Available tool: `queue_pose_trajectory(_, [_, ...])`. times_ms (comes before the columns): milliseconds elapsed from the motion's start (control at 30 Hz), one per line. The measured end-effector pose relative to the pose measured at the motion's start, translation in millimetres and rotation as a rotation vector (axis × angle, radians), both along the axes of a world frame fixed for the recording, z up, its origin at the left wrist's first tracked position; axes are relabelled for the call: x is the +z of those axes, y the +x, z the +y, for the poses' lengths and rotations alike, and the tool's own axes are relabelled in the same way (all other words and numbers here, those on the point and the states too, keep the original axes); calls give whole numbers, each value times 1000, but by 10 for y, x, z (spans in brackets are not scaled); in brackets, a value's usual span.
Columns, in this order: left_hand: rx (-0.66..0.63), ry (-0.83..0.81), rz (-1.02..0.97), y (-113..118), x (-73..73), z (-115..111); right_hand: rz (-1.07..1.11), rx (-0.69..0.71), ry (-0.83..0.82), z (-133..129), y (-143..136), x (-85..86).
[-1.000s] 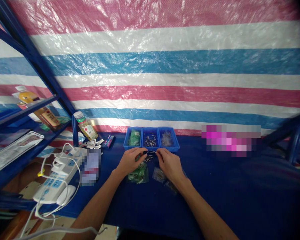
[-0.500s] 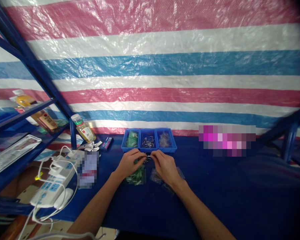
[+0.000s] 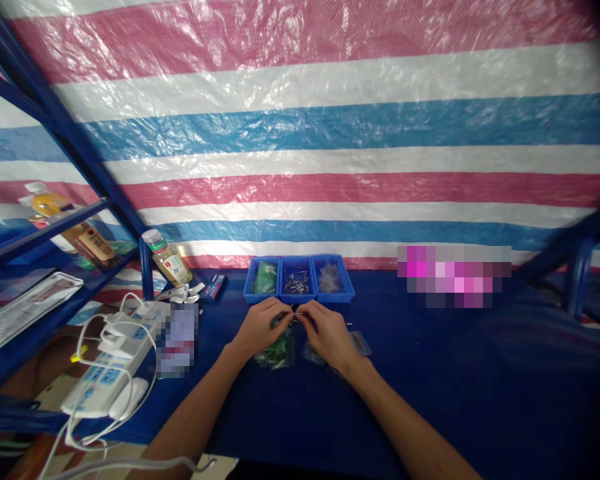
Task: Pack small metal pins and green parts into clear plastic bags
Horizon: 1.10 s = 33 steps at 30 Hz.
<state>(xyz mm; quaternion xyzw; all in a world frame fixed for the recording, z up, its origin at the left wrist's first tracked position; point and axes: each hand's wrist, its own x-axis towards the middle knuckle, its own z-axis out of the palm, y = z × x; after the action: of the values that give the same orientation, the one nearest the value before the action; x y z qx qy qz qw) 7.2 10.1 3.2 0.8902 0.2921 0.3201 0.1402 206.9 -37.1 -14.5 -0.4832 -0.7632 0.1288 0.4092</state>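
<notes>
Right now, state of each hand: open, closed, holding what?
Left hand: closed in a pinch; what it grips is too small to tell.
Right hand: closed, fingertips pinching a small thin piece.

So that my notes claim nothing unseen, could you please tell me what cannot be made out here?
All in the head view:
- Thin piece between left hand and right hand: too small, ends covered by fingertips.
- Clear bags: partly hidden by the right hand and wrist.
- Pink thing: blurred into squares.
- White cable: cut off by the bottom edge.
</notes>
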Motion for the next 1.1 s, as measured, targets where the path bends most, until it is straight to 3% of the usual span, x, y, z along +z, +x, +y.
queue_pose_trajectory(267, [-36,49,53,15,-61,8,-103,-24,13,20,43,-56])
queue_pose_trajectory(667, [-17,-1,41,4,-57,-13,-132,27,25,-2,30,-19])
queue_pose_trajectory(1100, [-8,-22,22,21,-77,-4,-191,-23,-8,-7,21,-20])
